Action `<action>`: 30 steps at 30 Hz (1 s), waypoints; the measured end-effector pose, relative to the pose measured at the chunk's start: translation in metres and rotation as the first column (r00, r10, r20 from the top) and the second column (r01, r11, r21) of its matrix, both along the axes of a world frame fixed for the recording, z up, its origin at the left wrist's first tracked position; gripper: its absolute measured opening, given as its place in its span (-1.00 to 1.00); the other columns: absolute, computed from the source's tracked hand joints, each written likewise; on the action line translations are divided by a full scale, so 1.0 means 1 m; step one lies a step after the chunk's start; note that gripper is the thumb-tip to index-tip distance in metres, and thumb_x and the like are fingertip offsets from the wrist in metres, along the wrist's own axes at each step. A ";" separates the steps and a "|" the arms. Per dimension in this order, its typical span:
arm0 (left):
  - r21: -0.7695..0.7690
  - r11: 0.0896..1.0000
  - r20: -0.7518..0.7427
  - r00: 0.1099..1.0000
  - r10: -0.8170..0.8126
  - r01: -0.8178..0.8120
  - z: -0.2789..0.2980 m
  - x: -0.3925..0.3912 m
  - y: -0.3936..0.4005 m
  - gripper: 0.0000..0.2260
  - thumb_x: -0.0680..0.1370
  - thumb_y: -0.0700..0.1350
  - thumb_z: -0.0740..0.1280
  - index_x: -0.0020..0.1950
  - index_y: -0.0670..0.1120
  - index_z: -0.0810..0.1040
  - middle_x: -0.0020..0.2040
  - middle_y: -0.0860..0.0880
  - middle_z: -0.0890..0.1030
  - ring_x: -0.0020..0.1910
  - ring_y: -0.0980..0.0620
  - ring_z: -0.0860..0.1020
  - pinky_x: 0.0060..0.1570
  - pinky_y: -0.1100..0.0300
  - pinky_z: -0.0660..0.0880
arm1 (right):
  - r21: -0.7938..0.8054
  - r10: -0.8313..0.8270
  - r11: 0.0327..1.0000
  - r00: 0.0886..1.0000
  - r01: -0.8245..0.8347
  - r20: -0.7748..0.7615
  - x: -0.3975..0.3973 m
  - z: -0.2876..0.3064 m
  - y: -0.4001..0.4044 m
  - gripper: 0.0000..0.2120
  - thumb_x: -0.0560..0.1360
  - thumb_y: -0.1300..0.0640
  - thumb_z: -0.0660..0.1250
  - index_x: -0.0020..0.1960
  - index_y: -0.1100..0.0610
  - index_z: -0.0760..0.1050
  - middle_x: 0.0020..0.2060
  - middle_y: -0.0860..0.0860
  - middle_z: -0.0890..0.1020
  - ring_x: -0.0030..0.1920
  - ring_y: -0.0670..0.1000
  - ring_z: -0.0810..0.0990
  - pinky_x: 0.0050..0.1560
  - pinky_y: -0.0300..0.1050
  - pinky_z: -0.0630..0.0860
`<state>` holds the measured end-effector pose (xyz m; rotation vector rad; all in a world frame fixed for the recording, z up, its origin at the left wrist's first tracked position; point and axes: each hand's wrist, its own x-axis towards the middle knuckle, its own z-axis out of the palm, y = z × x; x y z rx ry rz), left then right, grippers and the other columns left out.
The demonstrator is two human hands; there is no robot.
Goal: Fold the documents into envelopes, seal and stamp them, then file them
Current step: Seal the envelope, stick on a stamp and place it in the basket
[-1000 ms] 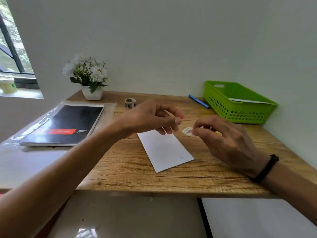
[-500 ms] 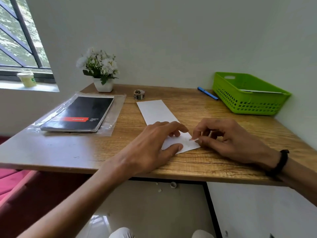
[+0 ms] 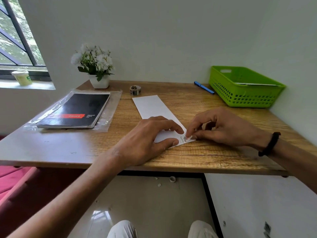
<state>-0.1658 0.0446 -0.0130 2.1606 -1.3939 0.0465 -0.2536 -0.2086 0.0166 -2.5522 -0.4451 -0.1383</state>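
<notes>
The white envelope (image 3: pixel 157 113) lies flat on the wooden desk (image 3: pixel 205 152), its long side pointing away toward the wall. The left hand (image 3: pixel 151 140) rests on the near end of the envelope, with its fingers (image 3: pixel 173 127) fairly straight and spread, pressing the paper down. The right hand (image 3: pixel 221 127) is at the near right corner, where its fingers (image 3: pixel 189 133) are curled and press a small stamp (image 3: pixel 185 139) onto the envelope. One second ago both hands were up in the air and the right fingers pinched the stamp above the desk; now both hands are down and the stamp sits on the corner of the envelope. Half a second ago the hands were already on the paper, and since then they have hardly moved. A roll of stamps (image 3: pixel 135 90) sits just past the far end of the envelope. A blue pen (image 3: pixel 204 87) lies beside a green basket (image 3: pixel 243 96) with a white paper in it. A black notepad (image 3: pixel 75 110) and a flower pot (image 3: pixel 99 80) are on the left.
</notes>
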 end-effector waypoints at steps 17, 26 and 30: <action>0.119 0.992 0.121 0.991 -0.048 0.033 0.002 -0.007 0.000 -0.72 0.70 0.10 0.22 0.36 0.20 0.59 0.35 0.14 0.50 0.33 0.19 0.38 0.21 0.38 0.31 | -0.277 0.103 0.957 0.994 -0.087 0.042 0.009 0.013 0.005 -0.83 0.56 0.12 0.44 0.08 -0.11 0.70 -0.02 -0.20 0.70 -0.05 -0.08 0.65 -0.15 -0.25 0.54; 0.197 0.979 0.194 0.977 -0.083 0.044 0.005 -0.010 0.000 -0.71 0.72 0.10 0.15 0.40 0.21 0.50 0.40 0.11 0.42 0.35 0.16 0.36 0.28 0.17 0.46 | -0.426 0.055 0.904 0.980 0.034 0.194 -0.021 -0.009 0.002 -0.57 0.57 0.26 0.34 0.34 -0.13 0.60 0.29 -0.20 0.55 0.28 -0.16 0.47 0.16 -0.24 0.50; 0.210 0.977 0.216 0.973 -0.080 0.033 0.007 -0.013 -0.001 -0.72 0.72 0.09 0.15 0.41 0.19 0.48 0.42 0.09 0.41 0.37 0.13 0.36 0.29 0.15 0.47 | -0.435 -0.032 0.887 0.960 0.156 0.279 -0.033 -0.025 0.014 -0.53 0.52 0.27 0.29 0.34 -0.08 0.61 0.29 -0.16 0.58 0.25 -0.07 0.47 0.08 -0.40 0.40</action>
